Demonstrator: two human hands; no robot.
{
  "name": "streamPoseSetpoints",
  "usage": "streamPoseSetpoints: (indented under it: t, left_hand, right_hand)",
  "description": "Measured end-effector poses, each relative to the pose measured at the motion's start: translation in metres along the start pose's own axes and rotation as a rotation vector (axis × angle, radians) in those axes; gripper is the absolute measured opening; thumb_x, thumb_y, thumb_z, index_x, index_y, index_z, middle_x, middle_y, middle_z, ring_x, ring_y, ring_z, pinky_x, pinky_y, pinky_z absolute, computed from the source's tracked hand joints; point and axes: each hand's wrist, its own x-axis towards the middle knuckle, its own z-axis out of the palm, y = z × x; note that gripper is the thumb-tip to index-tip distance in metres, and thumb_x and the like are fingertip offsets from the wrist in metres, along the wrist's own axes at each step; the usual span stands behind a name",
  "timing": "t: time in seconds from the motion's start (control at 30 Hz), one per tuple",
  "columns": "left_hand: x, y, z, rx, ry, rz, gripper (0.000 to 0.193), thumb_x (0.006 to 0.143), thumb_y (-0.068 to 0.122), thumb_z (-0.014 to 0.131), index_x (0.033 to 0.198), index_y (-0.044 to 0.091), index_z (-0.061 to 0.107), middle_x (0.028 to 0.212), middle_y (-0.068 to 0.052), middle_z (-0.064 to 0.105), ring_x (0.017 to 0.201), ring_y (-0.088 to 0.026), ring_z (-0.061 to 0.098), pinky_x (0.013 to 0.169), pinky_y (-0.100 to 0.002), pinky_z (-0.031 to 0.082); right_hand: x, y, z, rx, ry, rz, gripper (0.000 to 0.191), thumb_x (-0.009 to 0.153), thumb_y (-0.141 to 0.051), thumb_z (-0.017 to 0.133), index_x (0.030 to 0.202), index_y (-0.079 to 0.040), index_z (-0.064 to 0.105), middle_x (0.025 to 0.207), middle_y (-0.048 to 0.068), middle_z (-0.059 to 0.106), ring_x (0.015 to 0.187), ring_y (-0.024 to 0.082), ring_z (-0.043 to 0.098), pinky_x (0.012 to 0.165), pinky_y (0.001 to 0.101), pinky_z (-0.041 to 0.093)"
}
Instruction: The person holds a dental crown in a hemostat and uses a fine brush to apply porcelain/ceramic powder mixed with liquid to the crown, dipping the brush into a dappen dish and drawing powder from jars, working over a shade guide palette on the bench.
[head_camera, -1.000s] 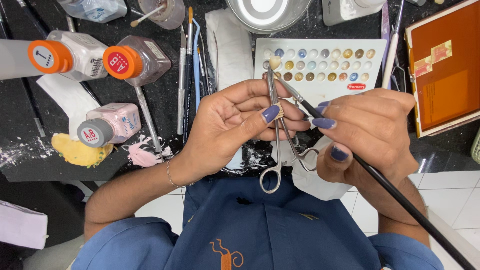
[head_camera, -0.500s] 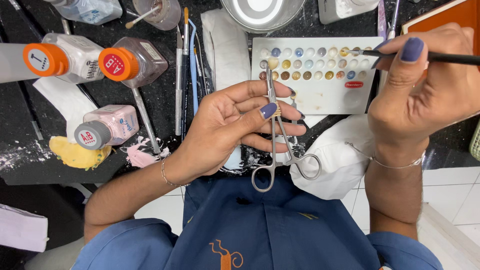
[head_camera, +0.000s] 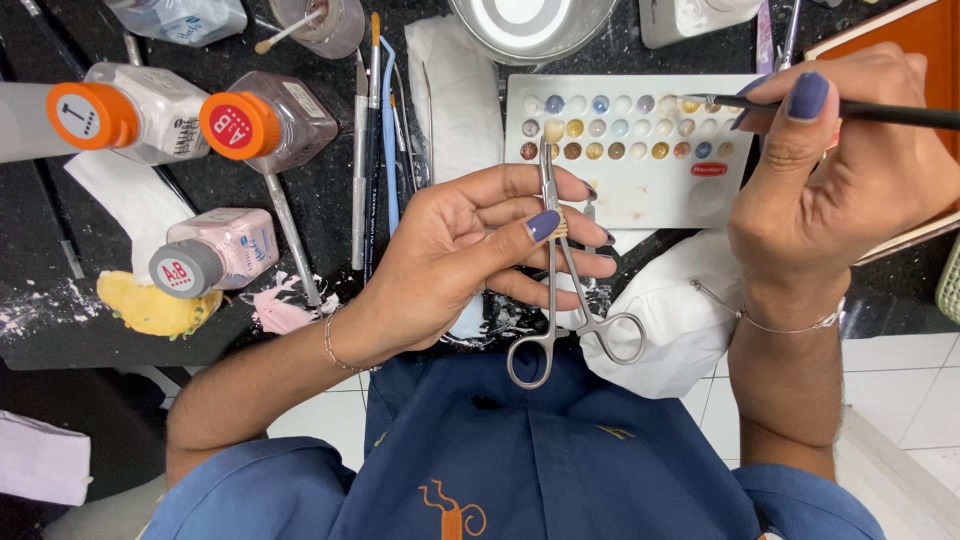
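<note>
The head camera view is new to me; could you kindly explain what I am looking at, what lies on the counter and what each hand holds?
The picture comes from a camera worn on a person's head, looking down at their own two bare hands over a dark counter. The left hand holds metal scissor-handled forceps, whose tip grips a small pale piece I cannot identify. The right hand holds a thin brush with its tip over a white palette of small colour wells. On the counter lie capped bottles, a row of slim tools, yellow and pink paste and white tissue.
</note>
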Motion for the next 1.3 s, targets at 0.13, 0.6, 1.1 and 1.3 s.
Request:
streamPoseSetpoints:
  t: [0.13,0.6,1.1,1.3]
  left_hand:
    - [0.000,0.000,0.000,-0.011,-0.004,-0.002,0.034,0.110,0.012,0.049,0.139,-0.006,0.050,0.125,-0.024,0.068,0.116,-0.036,0.073,0.092,-0.045,0.068]
    - [0.000,-0.002,-0.002,-0.030,-0.050,0.018,0.035,0.111,0.012,0.048,0.142,-0.005,0.049,0.128,-0.023,0.067,0.122,-0.036,0.071,0.096,-0.046,0.067]
    - [-0.001,-0.006,-0.006,-0.072,-0.130,0.073,0.035,0.114,0.013,0.049,0.144,-0.005,0.048,0.133,-0.024,0.066,0.127,-0.037,0.069,0.103,-0.047,0.066]
    - [-0.001,-0.007,-0.006,-0.065,-0.133,0.074,0.036,0.114,0.012,0.049,0.145,-0.005,0.047,0.132,-0.024,0.066,0.127,-0.038,0.069,0.102,-0.047,0.066]
  right_hand:
    - [0.002,0.004,0.002,0.009,0.000,-0.030,0.024,0.116,-0.003,0.050,0.110,0.005,0.072,0.089,0.012,0.070,0.077,0.019,0.054,0.074,0.0293,0.038]
    - [0.000,-0.004,0.004,0.118,0.023,0.039,0.024,0.122,-0.004,0.051,0.110,0.007,0.068,0.093,0.014,0.067,0.078,0.018,0.059,0.071,0.0268,0.042]
    - [-0.003,-0.042,-0.007,0.280,0.042,-0.225,0.030,0.115,-0.033,0.047,0.105,-0.007,0.059,0.093,0.008,0.069,0.087,0.024,0.067,0.082,0.0343,0.051]
    - [-0.007,-0.056,-0.019,0.230,-0.095,-0.086,0.028,0.118,-0.036,0.050,0.112,-0.010,0.058,0.097,0.005,0.070,0.095,0.021,0.068,0.089,0.0321,0.051]
